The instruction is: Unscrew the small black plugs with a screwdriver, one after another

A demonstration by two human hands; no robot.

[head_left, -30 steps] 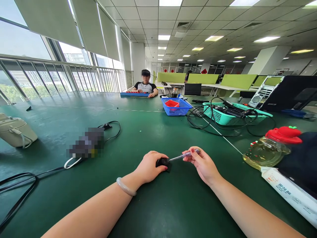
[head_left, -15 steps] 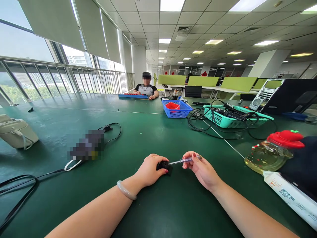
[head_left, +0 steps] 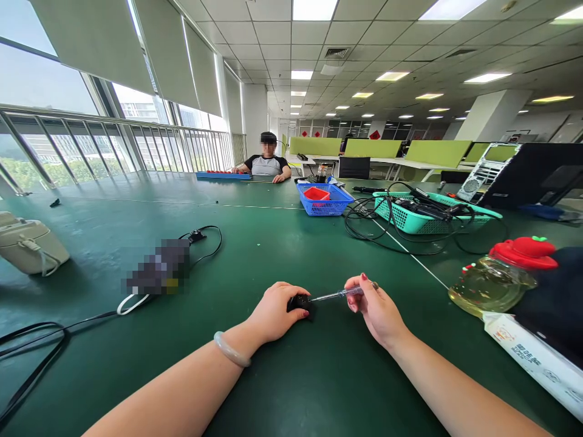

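Note:
My left hand (head_left: pixel 274 312) is closed over a small black part (head_left: pixel 301 303) and presses it onto the green table (head_left: pixel 255 255). A pale bangle (head_left: pixel 230 351) circles that wrist. My right hand (head_left: pixel 374 308) pinches the clear handle of a slim screwdriver (head_left: pixel 337 294) between thumb and fingers. Its metal tip rests on the black part, at the right side of my left hand.
A blurred dark device (head_left: pixel 159 265) with a black cable lies to the left, a beige bag (head_left: pixel 27 244) further left. A blue basket (head_left: pixel 324 199) and a teal basket (head_left: pixel 426 215) of cables stand behind. A red-lidded jar (head_left: pixel 501 276) lies on the right. Another person (head_left: pixel 266 161) sits at the far end.
My right hand has shifted slightly right and turned on the screwdriver handle. The left hand and the black part stay in place. The person at the far end moved a blue tray leftward.

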